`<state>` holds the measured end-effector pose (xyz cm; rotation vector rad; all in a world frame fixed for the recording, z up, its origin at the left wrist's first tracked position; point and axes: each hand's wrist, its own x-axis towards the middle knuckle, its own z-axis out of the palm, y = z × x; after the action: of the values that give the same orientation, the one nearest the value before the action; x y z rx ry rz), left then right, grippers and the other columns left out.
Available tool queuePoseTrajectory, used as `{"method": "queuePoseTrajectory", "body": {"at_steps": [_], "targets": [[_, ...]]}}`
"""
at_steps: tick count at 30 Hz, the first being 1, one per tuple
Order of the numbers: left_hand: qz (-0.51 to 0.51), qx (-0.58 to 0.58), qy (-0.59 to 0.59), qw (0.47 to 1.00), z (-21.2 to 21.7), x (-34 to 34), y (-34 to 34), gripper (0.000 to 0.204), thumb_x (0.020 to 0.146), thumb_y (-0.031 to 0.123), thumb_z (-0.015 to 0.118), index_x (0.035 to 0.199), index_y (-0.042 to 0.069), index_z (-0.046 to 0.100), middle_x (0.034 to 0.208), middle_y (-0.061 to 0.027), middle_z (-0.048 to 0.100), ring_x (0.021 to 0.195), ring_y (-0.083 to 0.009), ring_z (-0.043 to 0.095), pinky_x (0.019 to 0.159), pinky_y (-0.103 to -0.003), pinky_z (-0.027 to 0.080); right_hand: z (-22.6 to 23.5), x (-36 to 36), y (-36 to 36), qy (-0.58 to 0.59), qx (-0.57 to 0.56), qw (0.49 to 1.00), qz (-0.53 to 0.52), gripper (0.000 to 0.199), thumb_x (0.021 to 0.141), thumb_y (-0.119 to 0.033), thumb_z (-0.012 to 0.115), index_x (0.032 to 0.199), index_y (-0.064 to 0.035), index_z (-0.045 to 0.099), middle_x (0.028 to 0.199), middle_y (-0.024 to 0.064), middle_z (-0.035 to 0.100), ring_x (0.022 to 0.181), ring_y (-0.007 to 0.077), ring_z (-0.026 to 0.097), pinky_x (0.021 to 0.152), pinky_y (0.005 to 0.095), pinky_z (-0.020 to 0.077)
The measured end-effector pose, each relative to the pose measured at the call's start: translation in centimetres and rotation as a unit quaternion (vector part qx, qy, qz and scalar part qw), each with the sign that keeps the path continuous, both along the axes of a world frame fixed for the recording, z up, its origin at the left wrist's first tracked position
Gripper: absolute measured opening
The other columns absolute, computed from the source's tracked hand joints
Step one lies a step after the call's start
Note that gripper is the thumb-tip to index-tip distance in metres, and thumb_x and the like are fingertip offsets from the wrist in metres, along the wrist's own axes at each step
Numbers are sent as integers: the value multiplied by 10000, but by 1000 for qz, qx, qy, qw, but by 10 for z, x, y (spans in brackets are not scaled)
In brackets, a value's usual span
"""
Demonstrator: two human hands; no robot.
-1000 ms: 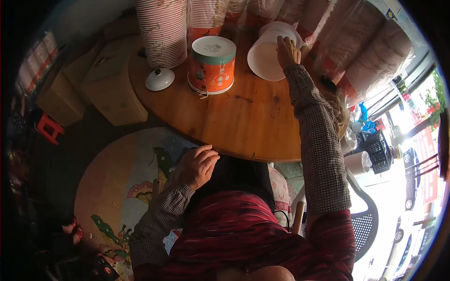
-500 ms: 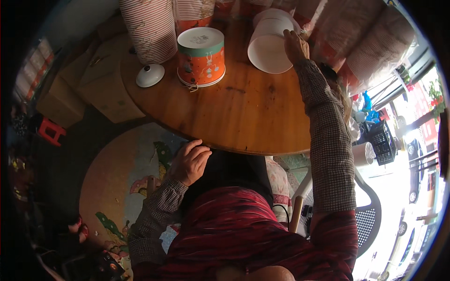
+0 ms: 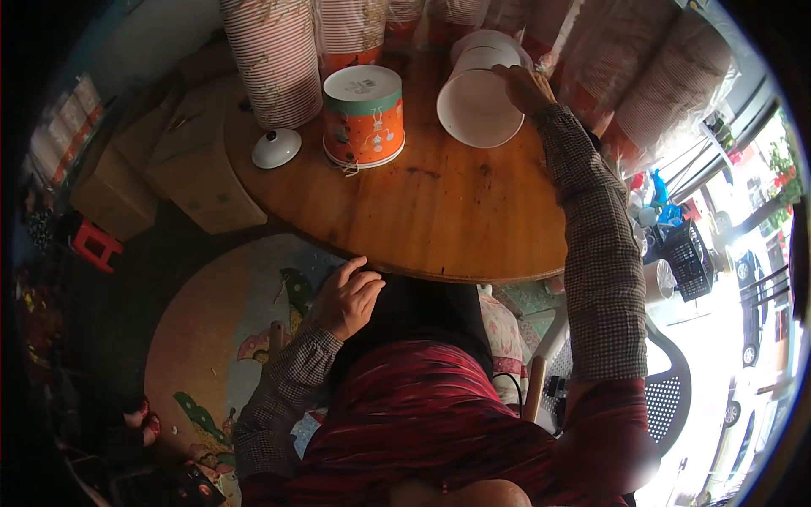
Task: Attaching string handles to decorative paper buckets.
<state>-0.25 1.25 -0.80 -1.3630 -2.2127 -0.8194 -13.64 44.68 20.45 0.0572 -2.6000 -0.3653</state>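
A white paper tub [image 3: 480, 108] lies on its side on the round wooden table [image 3: 456, 215], its mouth toward me. My right hand [image 3: 528, 89] is closed at the tub's right side near the rim; some of its fingertips are hidden. Behind it, another white rounded piece [image 3: 497, 40] shows in part. An orange tub with a green band [image 3: 364, 127] stands to the left, its white round end facing up and a string at its foot. My left hand [image 3: 349, 300] is at the table's near edge, fingers apart, holding nothing.
Tall stacks of striped paper tubs [image 3: 274, 72] and plastic-wrapped stacks [image 3: 667, 84] line the table's far side. A white lid with a dark knob [image 3: 276, 149] lies left. Cardboard boxes [image 3: 203, 182] and a red stool [image 3: 97, 242] are beyond; a grey chair [image 3: 667, 397] stands right.
The view has tilted slightly, so the tabletop sits lower in the picture. The white tub and my right hand have shifted a little left. My left hand stays at the table edge.
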Motion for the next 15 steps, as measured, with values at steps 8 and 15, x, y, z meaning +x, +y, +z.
{"method": "queuePoseTrajectory", "body": {"at_steps": [8, 15], "targets": [[-5, 30, -24, 999, -2, 0, 2, 144, 825, 76, 653, 969, 81, 648, 1015, -10, 611, 1176, -282, 482, 926, -395, 486, 28, 49, -38, -9, -73, 995, 64, 345, 889, -134, 489, 1221, -132, 585, 960, 145, 687, 895, 345, 659, 766, 439, 528], [-18, 98, -27, 995, 6, -1, 3, 113, 864, 56, 616, 975, 60, 638, 1023, -57, 610, 1084, -303, 546, 881, -401, 500, 31, 101, -55, -189, -369, 891, 185, 310, 868, -43, 575, 1176, -12, 585, 822, 62, 637, 773, 93, 587, 694, 277, 497]]}}
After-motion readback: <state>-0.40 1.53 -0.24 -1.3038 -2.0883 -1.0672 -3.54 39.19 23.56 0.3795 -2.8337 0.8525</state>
